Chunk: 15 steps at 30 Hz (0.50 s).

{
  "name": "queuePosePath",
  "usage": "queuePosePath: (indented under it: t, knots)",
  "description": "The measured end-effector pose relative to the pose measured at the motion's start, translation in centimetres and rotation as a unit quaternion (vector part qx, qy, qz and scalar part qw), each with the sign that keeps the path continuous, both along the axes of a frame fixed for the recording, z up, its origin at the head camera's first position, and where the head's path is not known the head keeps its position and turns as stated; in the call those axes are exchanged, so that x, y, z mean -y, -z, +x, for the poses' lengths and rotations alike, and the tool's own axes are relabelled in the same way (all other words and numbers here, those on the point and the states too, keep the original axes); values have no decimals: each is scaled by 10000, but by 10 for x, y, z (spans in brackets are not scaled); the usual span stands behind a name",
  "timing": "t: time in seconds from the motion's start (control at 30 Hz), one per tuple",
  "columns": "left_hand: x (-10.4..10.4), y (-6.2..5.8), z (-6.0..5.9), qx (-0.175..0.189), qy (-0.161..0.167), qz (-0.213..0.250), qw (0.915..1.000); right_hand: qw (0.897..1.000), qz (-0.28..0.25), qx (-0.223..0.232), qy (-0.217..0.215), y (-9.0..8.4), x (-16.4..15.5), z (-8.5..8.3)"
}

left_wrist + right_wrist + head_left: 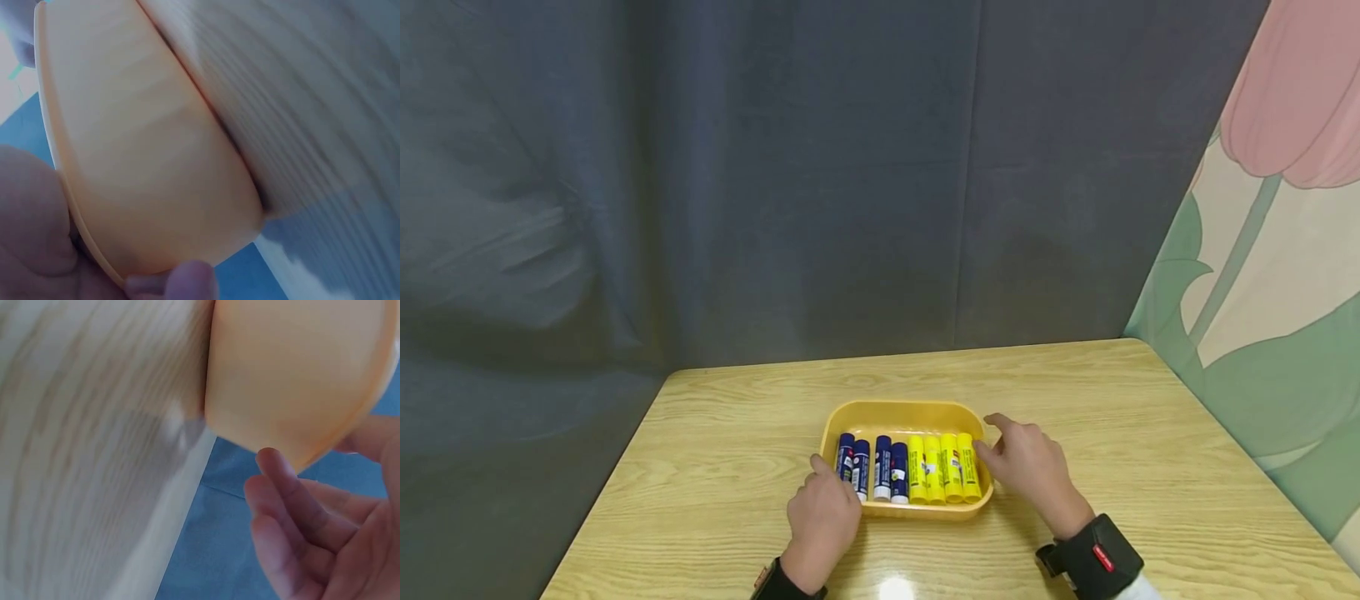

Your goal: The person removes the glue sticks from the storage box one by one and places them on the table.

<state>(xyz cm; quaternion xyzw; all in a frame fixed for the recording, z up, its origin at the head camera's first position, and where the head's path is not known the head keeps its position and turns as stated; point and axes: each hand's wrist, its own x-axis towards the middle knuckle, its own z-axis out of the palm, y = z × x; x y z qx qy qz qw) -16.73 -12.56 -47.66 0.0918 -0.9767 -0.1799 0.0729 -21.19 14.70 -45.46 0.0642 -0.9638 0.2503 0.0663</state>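
A yellow tray (902, 415) rests on the pale wood desk (737, 450), between my two hands, its long axis running left to right in front of me. Neither hand is nearer, since both touch it. My left grip (826, 510) is at the near left corner, holding the rim with fingers bent around the outer wall. My right grip (1032, 462) is at the right end, slightly farther from me, holding the end wall between a thumb at the rim and fingers outside; how firmly, I cannot tell. So my hold on the tray runs a little diagonally.

Counted: one tray and eight glue sticks inside it, all pointing away from me, across the tray's length. Four are dark blue sticks (883, 468), on the left, in two pairs with a gap between. Four are yellow sticks (933, 468), side by side on the right.
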Motion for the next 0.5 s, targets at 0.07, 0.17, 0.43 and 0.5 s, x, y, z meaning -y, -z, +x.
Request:
queuePosePath:
  t: [0.07, 0.17, 0.43, 0.5]
  knots:
    - [-2, 0, 2, -52, 49, -1, 10000, 9999, 85, 53, 21, 0, 1, 0]
    - [-5, 0, 5, -132, 98, -4, 9999, 9998, 167, 74, 48, 0, 1, 1]
    - [-4, -2, 7, -131, 180, -124, 9997, 9998, 163, 61, 55, 2, 5, 0]
    - [-2, -5, 7, -53, 186, -233, 9995, 9999, 154, 57, 54, 2, 6, -1]
